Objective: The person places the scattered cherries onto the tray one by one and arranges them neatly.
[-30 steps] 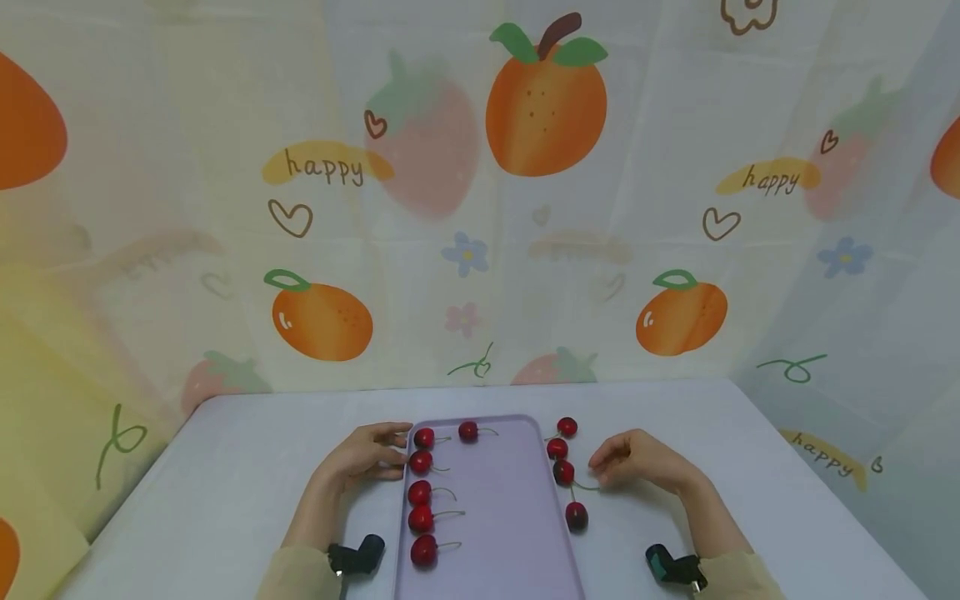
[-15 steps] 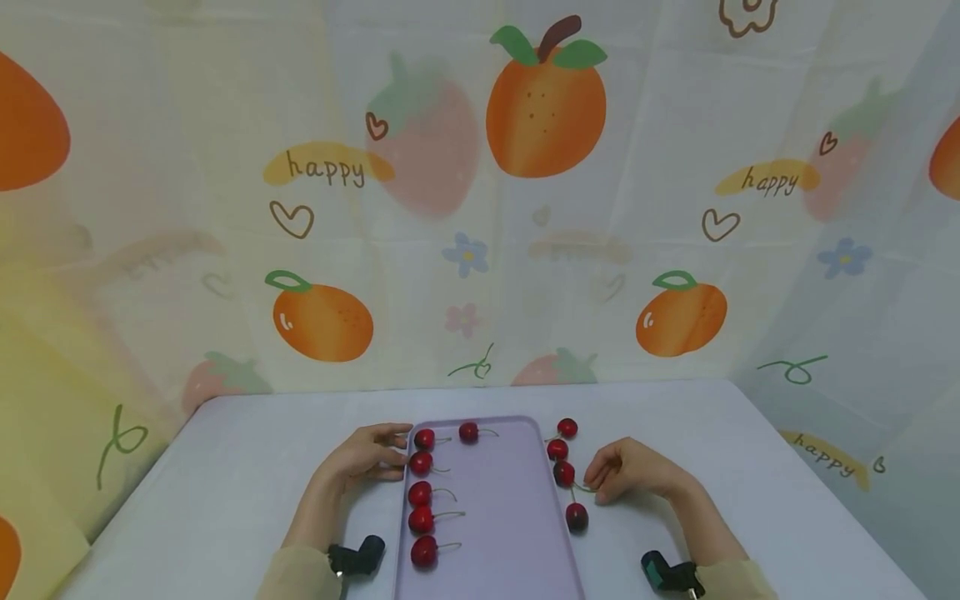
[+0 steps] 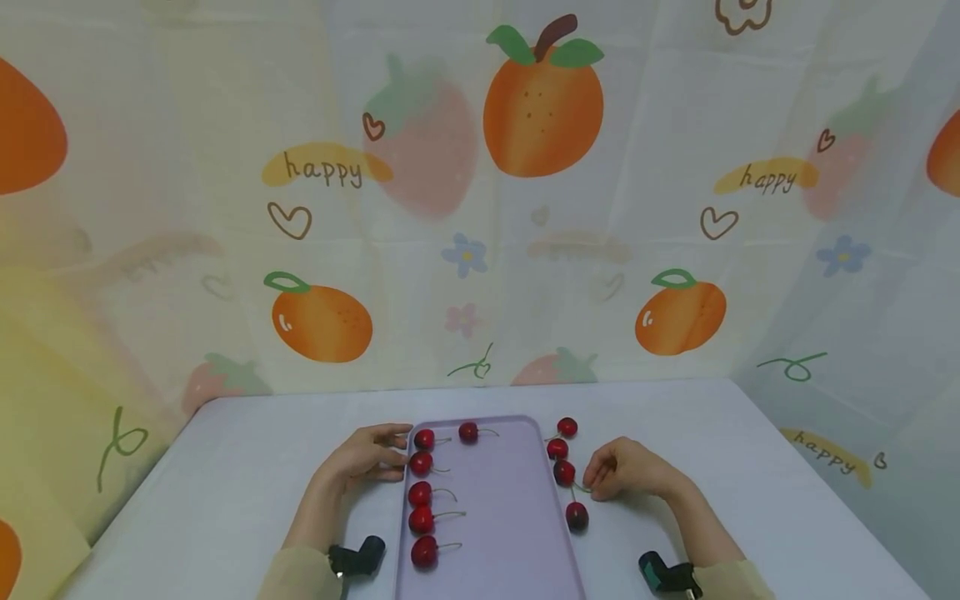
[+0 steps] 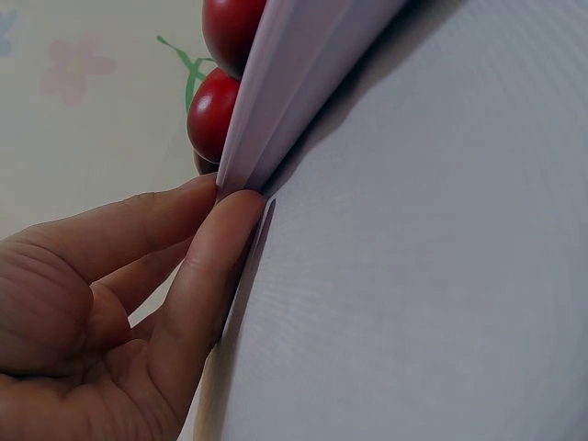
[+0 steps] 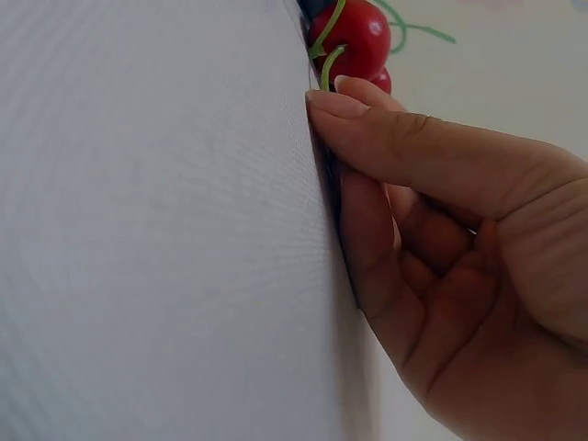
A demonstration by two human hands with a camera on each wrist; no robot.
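Currently, the right hand (image 3: 628, 469) pinches the stem (image 5: 326, 71) of a dark red cherry (image 3: 564, 473) just beside the lilac tray's (image 3: 504, 508) right edge, while the left hand (image 3: 362, 454), fingers extended, touches the tray's left edge.

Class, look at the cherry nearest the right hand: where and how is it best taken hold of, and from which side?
Probably by its stem, pinched between thumb and finger, coming from the right. The stem points out to that side, toward the right hand, while the round, glossy cherry has the tray close on its left.
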